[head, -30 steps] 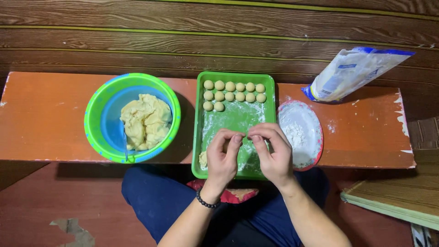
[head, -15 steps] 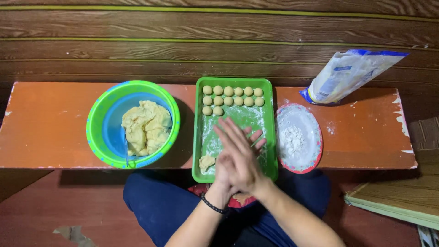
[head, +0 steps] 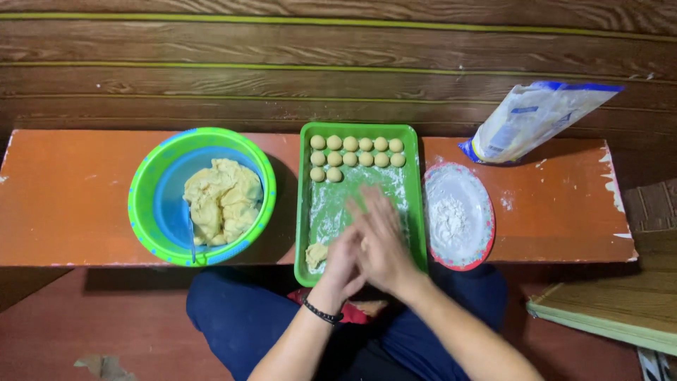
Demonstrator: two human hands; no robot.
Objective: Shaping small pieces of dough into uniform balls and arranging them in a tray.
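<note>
We see the left hand [head: 343, 262] and right hand [head: 381, 240] pressed palm to palm over the near end of the green tray [head: 305, 212], the right lying on top with fingers stretched flat toward the far rim; whatever sits between the palms is hidden, so we cannot tell what they clasp. A dark bracelet [head: 323, 315] rings the left wrist, and both forearms rise from the lower edge to meet above the tray.

Left of the tray stands a green bowl [head: 144, 185] with a blue inside, holding a pale yellow lump of dough [head: 222, 200], ragged and creased. On the tray, a small torn dough piece [head: 316, 254] lies in the near left corner, just beside the left hand. At the far end, 14 smooth round dough balls [head: 357, 152] sit in rows running across the tray's short side, while the tray's long axis runs away from the person. Its floor is dusted white.

Right of the tray, touching it, lies a plate of flour [head: 455, 215], and beyond that a tilted flour bag [head: 532, 123].
</note>
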